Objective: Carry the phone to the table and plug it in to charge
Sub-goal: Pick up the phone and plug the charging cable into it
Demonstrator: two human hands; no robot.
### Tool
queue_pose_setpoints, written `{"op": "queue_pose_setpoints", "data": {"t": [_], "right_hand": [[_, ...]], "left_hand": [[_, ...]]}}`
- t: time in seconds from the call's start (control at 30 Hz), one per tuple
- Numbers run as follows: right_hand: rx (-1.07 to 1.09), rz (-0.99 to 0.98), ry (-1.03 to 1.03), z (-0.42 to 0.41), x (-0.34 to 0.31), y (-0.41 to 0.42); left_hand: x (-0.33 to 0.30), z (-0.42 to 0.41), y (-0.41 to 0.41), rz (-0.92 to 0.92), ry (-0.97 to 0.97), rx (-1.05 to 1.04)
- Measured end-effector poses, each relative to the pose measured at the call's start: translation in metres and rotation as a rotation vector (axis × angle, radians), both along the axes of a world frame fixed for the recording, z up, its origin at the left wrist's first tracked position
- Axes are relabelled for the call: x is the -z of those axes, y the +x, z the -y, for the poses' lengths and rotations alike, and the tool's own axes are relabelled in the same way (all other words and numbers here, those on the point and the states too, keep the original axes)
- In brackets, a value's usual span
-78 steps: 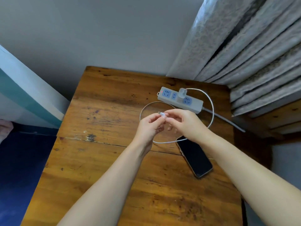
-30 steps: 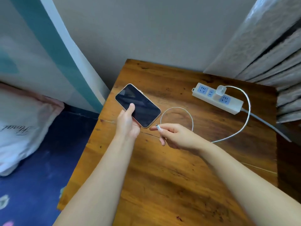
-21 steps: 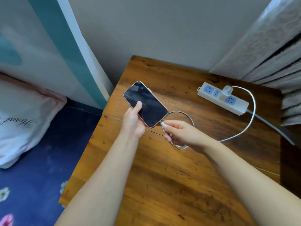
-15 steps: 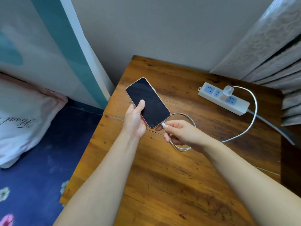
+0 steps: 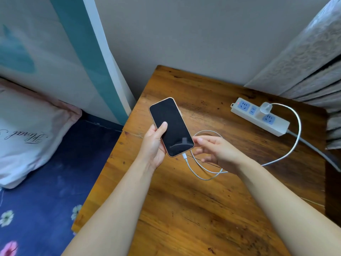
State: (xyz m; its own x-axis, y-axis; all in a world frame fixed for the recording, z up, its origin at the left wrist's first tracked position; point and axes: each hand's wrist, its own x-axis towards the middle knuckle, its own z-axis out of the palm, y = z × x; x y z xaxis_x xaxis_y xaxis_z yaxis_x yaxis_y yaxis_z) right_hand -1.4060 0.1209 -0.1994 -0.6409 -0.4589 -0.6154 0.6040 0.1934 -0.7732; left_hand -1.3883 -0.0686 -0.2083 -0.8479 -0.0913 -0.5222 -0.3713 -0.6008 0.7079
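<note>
A phone (image 5: 171,126) with a dark screen and a gold rim is held above the wooden table (image 5: 193,209) by my left hand (image 5: 154,145), thumb on the glass. A white cable (image 5: 199,172) sits plugged into the phone's bottom end, loops over the table and runs to a white charger (image 5: 265,109) in a white power strip (image 5: 258,116). My right hand (image 5: 215,150) hovers just right of the phone's lower corner, fingers spread, holding nothing.
A grey wall stands behind the table, and grey curtains (image 5: 304,61) hang at the right. To the left lie a bed with a dark blue flowered sheet (image 5: 46,191) and a white pillow (image 5: 24,132). The strip's grey cord (image 5: 317,152) runs off the right edge.
My right hand pushed the cable's plug into the phone's bottom end and has let go, fingers now spread. My left hand has kept hold of the phone and turned it more upright.
</note>
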Motion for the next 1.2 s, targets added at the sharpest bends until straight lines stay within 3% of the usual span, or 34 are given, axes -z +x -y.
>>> {"op": "queue_pose_setpoints", "data": {"t": [0.3, 1.2], "right_hand": [[0.156, 0.023, -0.050, 0.021, 0.015, 0.003], [0.298, 0.160, -0.119, 0.040, 0.039, -0.008]], "left_hand": [[0.008, 0.010, 0.002, 0.082, 0.179, 0.004], [0.022, 0.068, -0.044, 0.147, 0.152, 0.050]]}}
